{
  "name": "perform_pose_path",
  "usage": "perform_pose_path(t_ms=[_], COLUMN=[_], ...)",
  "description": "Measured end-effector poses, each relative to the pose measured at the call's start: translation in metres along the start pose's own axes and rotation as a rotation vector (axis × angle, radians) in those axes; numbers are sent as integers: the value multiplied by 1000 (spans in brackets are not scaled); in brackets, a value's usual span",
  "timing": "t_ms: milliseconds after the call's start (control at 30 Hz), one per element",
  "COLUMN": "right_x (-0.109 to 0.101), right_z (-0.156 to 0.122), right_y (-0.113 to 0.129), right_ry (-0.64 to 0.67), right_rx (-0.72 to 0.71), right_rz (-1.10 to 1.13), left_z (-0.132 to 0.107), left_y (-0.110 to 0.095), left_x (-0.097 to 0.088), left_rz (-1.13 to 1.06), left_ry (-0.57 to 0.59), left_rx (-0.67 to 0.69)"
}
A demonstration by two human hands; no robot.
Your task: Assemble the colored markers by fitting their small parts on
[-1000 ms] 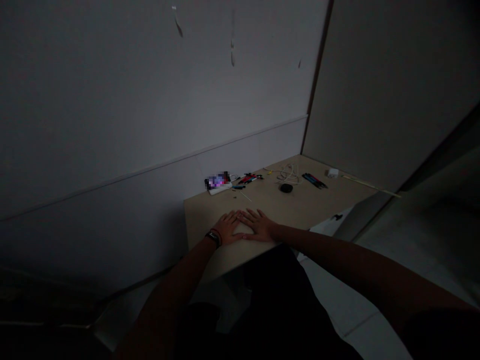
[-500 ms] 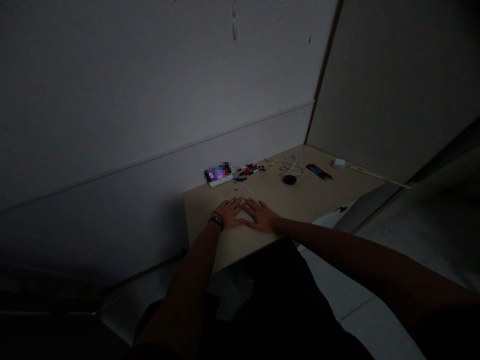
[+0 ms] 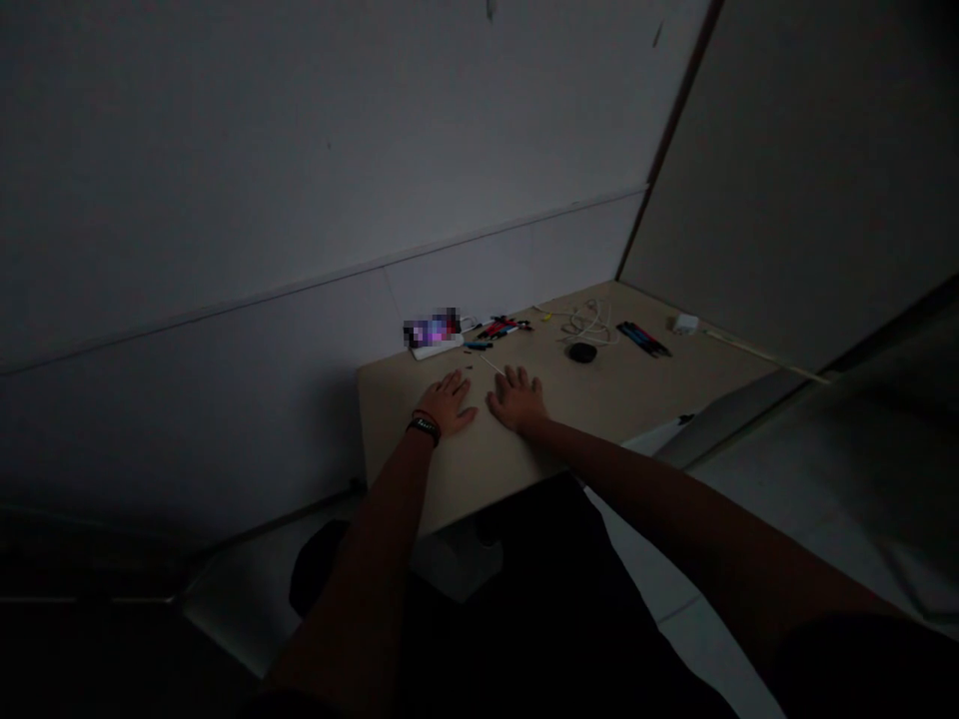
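Under your left hand and your right hand, the worktop is lying, and both palms are facing down on it. Your left hand is spreading its fingers wide, its thumb pointing toward your right hand, which is parting its fingers and bending them a little. A narrow gap is separating the two. Neither is visibly gripping anything; your palms are hiding what is beneath them, so I cannot tell about that. Just ahead of your right fingertips, a thin white stick is lying aslant, its near end too close to judge contact. Beyond your left hand, a lit screen is resting on or against a white block. Farther past your right hand, pens are lying in a loose heap, with a black rounded object sitting ahead and to its right. For steady work, you should be pressing lightly and evenly, relaxing your wrists and making sure your right fingertips are not nudging the stick.
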State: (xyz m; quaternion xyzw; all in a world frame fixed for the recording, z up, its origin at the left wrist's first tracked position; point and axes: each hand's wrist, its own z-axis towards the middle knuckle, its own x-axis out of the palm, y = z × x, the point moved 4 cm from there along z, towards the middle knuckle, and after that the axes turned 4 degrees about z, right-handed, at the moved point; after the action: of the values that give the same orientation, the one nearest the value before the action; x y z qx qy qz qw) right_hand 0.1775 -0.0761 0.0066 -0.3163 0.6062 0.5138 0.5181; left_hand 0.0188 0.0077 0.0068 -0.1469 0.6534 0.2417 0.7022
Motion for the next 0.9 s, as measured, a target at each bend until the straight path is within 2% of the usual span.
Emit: perform_pose_path(t_ms=[267,433,633,767,900], right_x=[0,1,-3,-5,-8], right_z=[0,8,37,62,84], right_y=[2,-2,-3,-10,-18], right_ry=[-6,3,-35,-88,-114], right_rx=[-36,-48,-59,17,69], right_rz=[6,13,44,93,80], left_z=[12,19,32,43,47], left_y=[2,4,10,13,16], left_x=[7,4,4,10,13], left_rz=[31,56,43,-9,-84], left_ry=[-15,-29,-43,-53,-79], left_rx=[25,22,43,46,-12])
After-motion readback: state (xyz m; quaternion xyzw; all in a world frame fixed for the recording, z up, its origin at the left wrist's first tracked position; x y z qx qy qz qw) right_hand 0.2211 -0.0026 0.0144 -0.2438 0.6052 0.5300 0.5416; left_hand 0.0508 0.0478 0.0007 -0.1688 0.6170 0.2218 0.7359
